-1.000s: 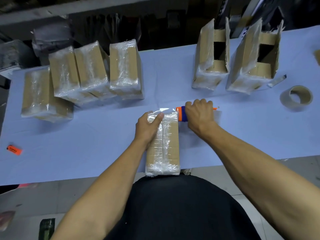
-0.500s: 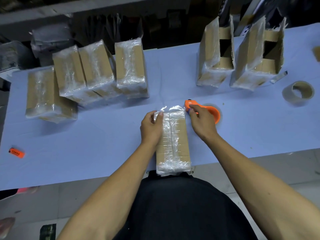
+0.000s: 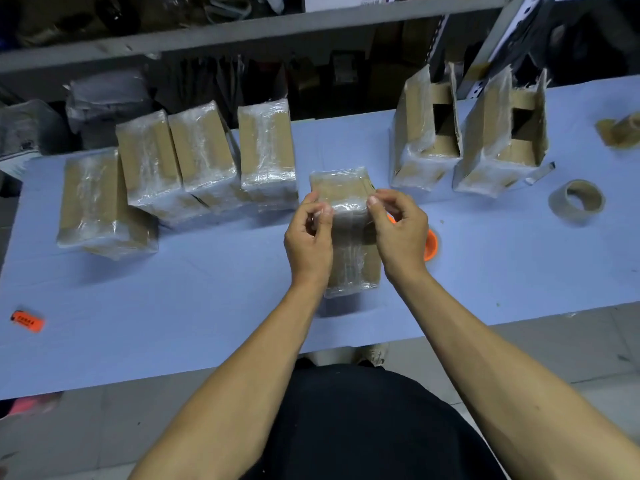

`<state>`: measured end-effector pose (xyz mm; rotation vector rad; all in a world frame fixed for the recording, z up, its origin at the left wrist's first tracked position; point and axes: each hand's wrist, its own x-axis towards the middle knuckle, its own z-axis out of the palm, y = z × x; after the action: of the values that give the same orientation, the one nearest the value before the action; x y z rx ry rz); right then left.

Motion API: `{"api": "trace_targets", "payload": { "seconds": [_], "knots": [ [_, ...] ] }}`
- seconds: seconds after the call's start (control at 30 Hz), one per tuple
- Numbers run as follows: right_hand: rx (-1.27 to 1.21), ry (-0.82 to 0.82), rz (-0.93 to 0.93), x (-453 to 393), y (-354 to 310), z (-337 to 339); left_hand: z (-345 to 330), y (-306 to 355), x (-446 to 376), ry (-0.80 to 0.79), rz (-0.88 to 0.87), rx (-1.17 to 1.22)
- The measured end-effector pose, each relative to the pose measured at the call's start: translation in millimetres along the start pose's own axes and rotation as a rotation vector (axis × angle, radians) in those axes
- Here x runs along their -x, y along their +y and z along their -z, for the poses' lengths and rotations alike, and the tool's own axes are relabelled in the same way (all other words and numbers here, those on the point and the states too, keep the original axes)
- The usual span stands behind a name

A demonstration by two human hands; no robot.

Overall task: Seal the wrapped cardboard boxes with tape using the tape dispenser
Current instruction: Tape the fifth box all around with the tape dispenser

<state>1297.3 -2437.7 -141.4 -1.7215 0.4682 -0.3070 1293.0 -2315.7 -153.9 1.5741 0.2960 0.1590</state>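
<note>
A plastic-wrapped cardboard box (image 3: 341, 188) stands on end in the middle of the blue table (image 3: 207, 299). My left hand (image 3: 308, 237) grips its left upper edge, thumb on the top rim. My right hand (image 3: 398, 230) pinches the right upper edge, thumb pressing the wrap. The orange tape dispenser (image 3: 431, 244) lies on the table just right of the box, mostly hidden behind my right hand.
Several sealed wrapped boxes (image 3: 204, 157) lean in a row at the back left. Two open wrapped boxes (image 3: 426, 133) stand at the back right. A brown tape roll (image 3: 576, 200) lies at the right, another roll (image 3: 620, 129) farther back. An orange object (image 3: 27, 321) sits far left.
My right hand let go of the tape dispenser, which now lies on the table. Both hands tipped the box from lying flat to standing on end.
</note>
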Motion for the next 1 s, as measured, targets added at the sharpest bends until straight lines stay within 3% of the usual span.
{"api": "trace_targets", "payload": {
  "seconds": [0.23,0.5,0.8,0.93,1.0],
  "knots": [
    [0.038,0.07,0.007,8.1,-4.0,0.3,-3.7,0.6,4.5,0.118,-0.056,-0.042],
    [0.02,0.179,-0.125,9.3,-12.2,-18.3,-21.4,7.6,3.5,0.354,0.139,0.051],
    [0.122,-0.103,-0.1,8.6,-9.9,-25.3,-20.0,9.6,-3.7,0.073,0.292,0.304],
    [0.167,-0.025,-0.083,1.7,-12.0,-28.5,-23.8,12.2,-10.2,0.139,0.297,0.163],
    [0.191,0.037,-0.077,-3.2,-15.6,-31.0,-24.5,16.8,-16.6,0.089,0.272,0.063]
  ]
}}
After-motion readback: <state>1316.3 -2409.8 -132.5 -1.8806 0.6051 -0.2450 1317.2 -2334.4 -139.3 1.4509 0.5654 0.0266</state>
